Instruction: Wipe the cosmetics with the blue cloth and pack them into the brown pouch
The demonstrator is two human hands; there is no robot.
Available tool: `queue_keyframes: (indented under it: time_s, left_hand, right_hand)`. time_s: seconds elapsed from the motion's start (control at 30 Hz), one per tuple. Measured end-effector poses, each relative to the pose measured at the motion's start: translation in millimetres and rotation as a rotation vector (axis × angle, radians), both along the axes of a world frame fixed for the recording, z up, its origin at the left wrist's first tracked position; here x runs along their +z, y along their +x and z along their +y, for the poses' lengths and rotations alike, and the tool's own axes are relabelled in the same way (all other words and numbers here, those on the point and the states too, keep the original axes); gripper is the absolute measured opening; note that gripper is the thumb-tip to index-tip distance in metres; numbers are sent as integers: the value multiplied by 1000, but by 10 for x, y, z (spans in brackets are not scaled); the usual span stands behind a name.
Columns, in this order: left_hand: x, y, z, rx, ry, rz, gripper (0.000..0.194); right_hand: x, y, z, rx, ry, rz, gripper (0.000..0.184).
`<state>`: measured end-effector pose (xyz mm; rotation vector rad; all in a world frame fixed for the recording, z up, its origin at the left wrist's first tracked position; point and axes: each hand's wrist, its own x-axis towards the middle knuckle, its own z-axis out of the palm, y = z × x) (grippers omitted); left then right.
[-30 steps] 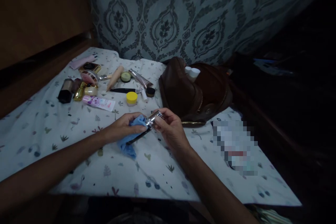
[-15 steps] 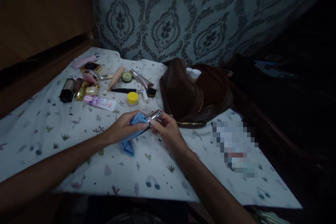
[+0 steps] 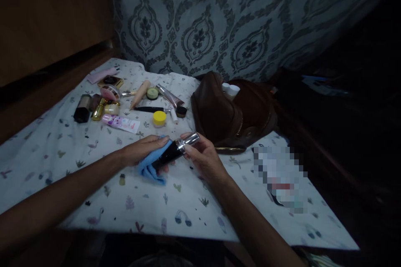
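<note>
Clearly, from where I sit at a distance, the relation that matters is the slant of the glossy black cylindrical bottle (image 3: pixel 169 155) between my two hands. It is held up just above the white printed cover (image 3: pixel 140 217), tilted across the view: its dark base points low and toward my left side, while its shiny silver cap (image 3: pixel 191 138) points away and toward my right.

My left hand (image 3: pixel 140 150) is the nearer one to the base. I have it partly closed, thumb along the far side and fingertips showing beneath, with a soft blue cloth (image 3: pixel 146 164) bunched between palm and bottle, one fold hanging below. My right hand (image 3: pixel 206 158) is nearer the cap end; its thumb and fingers are bent in to pinch the silver part, so little gap shows there. How firmly either hand presses, I cannot tell.

Beyond the left hand I see a small jar with a yellow lid (image 3: pixel 159 118) and a lilac and white squeeze tube (image 3: pixel 120 123), both well apart from the bottle. Beyond the right hand, near its fingers, sits a dark brown leather bag (image 3: pixel 211 112), with white caps (image 3: pixel 232 90) showing at its opening.
</note>
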<state>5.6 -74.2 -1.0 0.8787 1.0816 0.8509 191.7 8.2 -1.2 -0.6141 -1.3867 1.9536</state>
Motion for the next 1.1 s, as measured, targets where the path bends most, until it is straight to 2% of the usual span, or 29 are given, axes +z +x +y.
queue_keyframes:
  time_s: [0.07,0.2,0.37,0.47,0.57,0.67,0.73,0.87,1.0,1.1]
  left_hand:
    - [-5,10,-15,20,24,2,69]
    - [-24,76,-19,220,156,118,61]
    - [-27,125,7,304,274,251,56]
    - [-31,100,21,346,244,215,55]
    - [-35,57,19,319,109,87,57]
    - [-24,38,-2,173,-20,-26,63]
    - [-12,45,-18,103,-35,-52,65]
    - [0,76,-26,179,101,37,58]
    - [-12,75,0,270,275,171,47]
    - [-22,61,21,314,308,175,45]
  right_hand:
    - [-11,-2,-3,3,-16,-6,38]
    - [-81,-22,1,-23,26,-31,44]
    - [-104,-30,6,-67,99,-101,39]
    - [-79,-10,18,-54,90,-90,42]
    - [-57,12,35,-42,55,-37,44]
    - [-33,27,43,-34,22,14,48]
    - [-20,33,44,-27,9,15,50]
    - [-26,37,44,-32,26,18,53]
    - [-40,32,41,-79,62,-49,43]
    - [-20,37,41,-95,68,-69,39]
